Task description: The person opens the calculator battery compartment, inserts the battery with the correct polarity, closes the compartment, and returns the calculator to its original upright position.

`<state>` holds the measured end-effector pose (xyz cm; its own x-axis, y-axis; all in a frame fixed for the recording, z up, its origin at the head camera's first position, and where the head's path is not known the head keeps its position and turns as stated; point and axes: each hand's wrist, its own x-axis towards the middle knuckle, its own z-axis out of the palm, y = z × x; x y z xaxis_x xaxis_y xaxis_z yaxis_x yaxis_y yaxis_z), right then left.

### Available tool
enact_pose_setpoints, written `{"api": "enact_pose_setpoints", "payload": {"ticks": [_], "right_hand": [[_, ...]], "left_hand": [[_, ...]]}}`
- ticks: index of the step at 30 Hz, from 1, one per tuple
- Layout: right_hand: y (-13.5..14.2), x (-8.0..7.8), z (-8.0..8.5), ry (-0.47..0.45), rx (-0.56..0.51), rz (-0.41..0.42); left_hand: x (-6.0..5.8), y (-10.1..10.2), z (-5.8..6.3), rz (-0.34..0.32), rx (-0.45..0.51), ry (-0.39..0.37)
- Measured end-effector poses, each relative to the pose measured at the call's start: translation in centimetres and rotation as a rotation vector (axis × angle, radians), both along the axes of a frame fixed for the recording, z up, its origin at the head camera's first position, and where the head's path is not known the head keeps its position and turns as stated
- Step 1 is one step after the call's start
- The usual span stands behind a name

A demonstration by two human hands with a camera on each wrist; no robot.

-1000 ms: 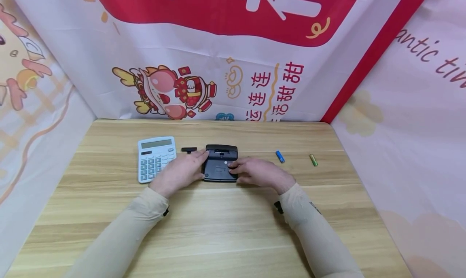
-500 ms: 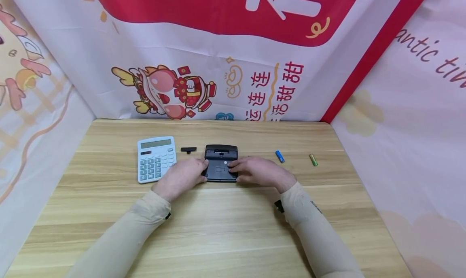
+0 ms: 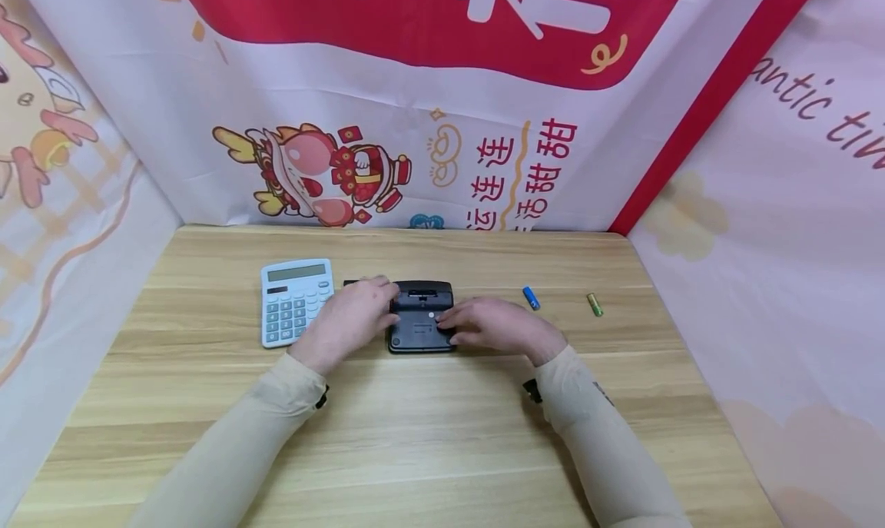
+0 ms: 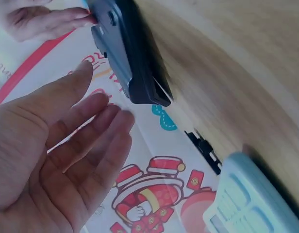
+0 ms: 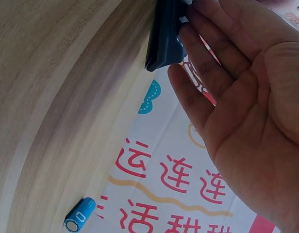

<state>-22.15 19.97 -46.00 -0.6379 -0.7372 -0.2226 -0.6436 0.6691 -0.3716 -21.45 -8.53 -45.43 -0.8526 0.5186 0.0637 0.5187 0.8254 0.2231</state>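
A black calculator [image 3: 415,330] lies face down on the table, its underside with small round feet showing and the battery slot [image 3: 422,293] at its far end uncovered. My left hand [image 3: 353,317] is beside its left edge, fingers loosely bent; in the left wrist view a gap separates the fingers from the calculator. My right hand [image 3: 494,327] rests relaxed fingertips on the calculator's right side. Left of the calculator, the small black battery cover [image 4: 204,150] is partly hidden behind my left hand in the head view.
A light blue calculator [image 3: 297,274] lies face up at the left, partly behind my left hand. To the right are a blue battery [image 3: 531,297] and a green-and-gold battery [image 3: 594,305]. A printed cloth [image 3: 415,90] hangs behind the table's far edge [image 3: 553,232].
My left hand has let go of the black calculator's left edge and moved up toward the battery cover. The calculator has shifted slightly toward me; my right hand stays on it.
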Motion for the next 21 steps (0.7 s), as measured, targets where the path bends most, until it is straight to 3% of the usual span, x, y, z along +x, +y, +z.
{"api": "enact_pose_setpoints", "payload": {"ticks": [7, 16, 21], "right_hand": [[-0.2, 0.0, -0.2, -0.011, 0.003, -0.005], [-0.1, -0.1, -0.2, -0.019, -0.027, -0.023], [1.0, -0.5, -0.1, -0.084, -0.107, -0.097]], "left_hand": [[-1.0, 0.4, -1.2, -0.030, -0.067, -0.094], [-1.1, 0.3, -2.0, -0.014, -0.088, -0.086], [-1.0, 0.4, -2.0, -0.003, -0.096, -0.089]]}}
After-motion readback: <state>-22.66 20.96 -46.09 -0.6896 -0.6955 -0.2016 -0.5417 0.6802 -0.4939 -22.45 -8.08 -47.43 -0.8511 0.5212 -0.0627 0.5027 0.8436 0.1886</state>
